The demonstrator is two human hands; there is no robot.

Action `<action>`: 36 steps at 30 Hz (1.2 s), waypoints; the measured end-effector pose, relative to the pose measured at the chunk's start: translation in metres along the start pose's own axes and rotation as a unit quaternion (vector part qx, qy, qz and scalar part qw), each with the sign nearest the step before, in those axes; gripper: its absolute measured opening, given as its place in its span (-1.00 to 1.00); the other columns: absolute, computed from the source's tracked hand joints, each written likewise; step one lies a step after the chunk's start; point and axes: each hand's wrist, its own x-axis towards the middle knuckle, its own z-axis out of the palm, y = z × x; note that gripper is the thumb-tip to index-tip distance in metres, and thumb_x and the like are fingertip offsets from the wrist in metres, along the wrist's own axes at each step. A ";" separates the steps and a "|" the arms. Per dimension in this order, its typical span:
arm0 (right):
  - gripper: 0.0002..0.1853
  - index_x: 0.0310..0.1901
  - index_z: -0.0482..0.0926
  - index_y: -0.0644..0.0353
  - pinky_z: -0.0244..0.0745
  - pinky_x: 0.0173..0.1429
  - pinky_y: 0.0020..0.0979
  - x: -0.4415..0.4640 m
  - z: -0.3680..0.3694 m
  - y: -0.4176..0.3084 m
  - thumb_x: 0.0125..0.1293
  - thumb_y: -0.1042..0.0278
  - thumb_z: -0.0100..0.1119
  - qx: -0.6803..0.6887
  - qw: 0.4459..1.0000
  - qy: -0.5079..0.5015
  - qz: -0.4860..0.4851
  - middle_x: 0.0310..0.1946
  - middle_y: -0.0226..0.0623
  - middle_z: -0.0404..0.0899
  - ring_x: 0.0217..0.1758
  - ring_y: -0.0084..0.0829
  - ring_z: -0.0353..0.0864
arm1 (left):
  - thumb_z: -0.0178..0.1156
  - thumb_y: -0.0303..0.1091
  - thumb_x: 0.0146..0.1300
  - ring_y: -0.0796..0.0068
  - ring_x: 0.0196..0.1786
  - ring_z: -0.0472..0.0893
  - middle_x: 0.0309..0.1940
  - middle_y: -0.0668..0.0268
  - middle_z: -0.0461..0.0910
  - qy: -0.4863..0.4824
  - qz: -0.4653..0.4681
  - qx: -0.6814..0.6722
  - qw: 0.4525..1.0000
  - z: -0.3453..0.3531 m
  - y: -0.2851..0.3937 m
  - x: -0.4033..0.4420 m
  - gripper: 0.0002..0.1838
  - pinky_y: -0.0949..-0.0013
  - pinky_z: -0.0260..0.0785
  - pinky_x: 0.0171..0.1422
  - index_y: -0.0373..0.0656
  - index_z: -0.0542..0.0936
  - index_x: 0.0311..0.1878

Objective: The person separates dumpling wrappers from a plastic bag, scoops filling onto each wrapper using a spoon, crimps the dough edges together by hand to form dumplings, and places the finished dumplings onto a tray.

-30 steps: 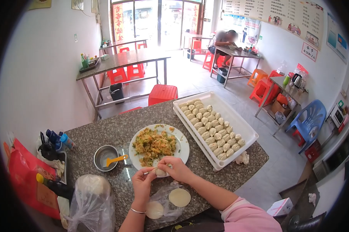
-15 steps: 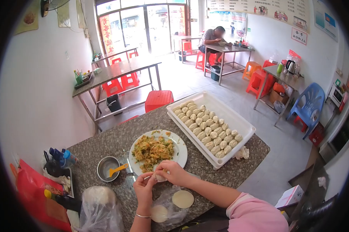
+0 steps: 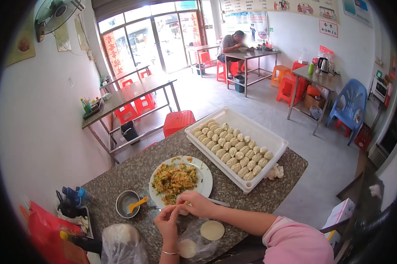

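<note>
My left hand and my right hand meet at the near edge of a white plate. Between their pinched fingers is a small dough dumpling, mostly covered by the fingers. Chopped orange and green filling is heaped on the plate. Close below my hands, a round dough wrapper and a second wrapper rest on a clear plastic bag. Beyond the plate, a white tray holds rows of pleated dumplings.
Left of the plate stands a metal bowl with a yellow scraper. A plastic-wrapped dough lump and bottles line the left side. A red stool stands beyond the speckled counter. A person sits farther back.
The camera view has tilted and shifted slightly, so the room sits a little differently. My hands stay together, pinching the dumpling at the plate's edge.
</note>
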 end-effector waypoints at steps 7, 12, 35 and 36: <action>-0.83 -0.31 0.52 0.27 0.36 -0.12 -0.26 0.000 0.005 -0.002 0.26 0.32 0.14 -0.008 0.998 0.055 -0.018 -0.37 -0.19 0.52 -0.24 -0.16 0.52 | 0.14 -0.51 0.29 0.46 -0.17 0.63 -0.27 0.26 0.61 -0.002 -0.176 -0.306 0.936 0.010 0.006 -0.007 -0.94 0.28 0.57 0.01 -0.22 0.49 -0.19; -0.83 -0.30 0.52 0.23 0.32 -0.05 -0.25 0.001 0.003 -0.002 0.26 0.29 0.15 0.002 0.999 0.033 -0.008 -0.37 -0.22 0.52 -0.22 -0.18 0.51 | 0.12 -0.45 0.33 0.41 -0.12 0.63 -0.15 0.23 0.58 -0.035 -0.142 -0.236 0.961 0.003 -0.005 -0.005 -0.91 0.27 0.59 -0.07 -0.17 0.47 -0.13; -0.86 -0.28 0.67 0.28 0.45 -0.03 -0.47 0.012 -0.026 0.020 0.17 0.41 0.27 0.190 0.972 -0.020 0.134 -0.26 -0.29 0.64 -0.21 -0.49 0.58 | 0.01 -0.33 0.42 0.33 -0.06 0.66 0.01 0.12 0.57 -0.119 -0.254 -0.322 0.904 -0.001 0.009 0.002 -0.68 0.53 0.59 -0.07 -0.29 0.42 0.13; -0.82 -0.22 0.66 0.26 0.44 -0.01 -0.47 0.013 -0.028 0.020 0.13 0.41 0.29 0.168 0.976 -0.029 0.133 -0.24 -0.31 0.64 -0.17 -0.50 0.57 | 0.01 -0.33 0.42 0.33 -0.06 0.66 0.01 0.12 0.57 -0.113 -0.259 -0.325 0.903 -0.002 0.008 0.001 -0.68 0.53 0.59 -0.07 -0.29 0.42 0.13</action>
